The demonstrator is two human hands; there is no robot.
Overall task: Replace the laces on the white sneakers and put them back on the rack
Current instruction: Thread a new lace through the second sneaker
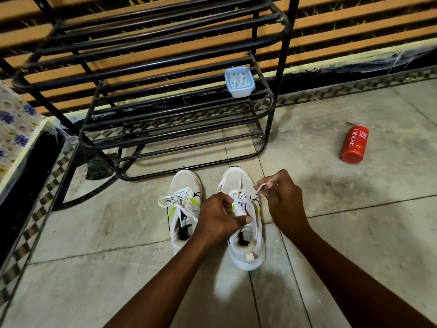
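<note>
Now the lace (260,185) is being pinched by the right hand (283,200) while the sneaker (248,259), toe toward the rack (153,18), is being gripped by the left hand (220,216).

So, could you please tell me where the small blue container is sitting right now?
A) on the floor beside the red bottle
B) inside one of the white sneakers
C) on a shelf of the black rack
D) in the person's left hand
C: the small blue container rests on the bars of a shelf of the black rack, above the floor.
</note>
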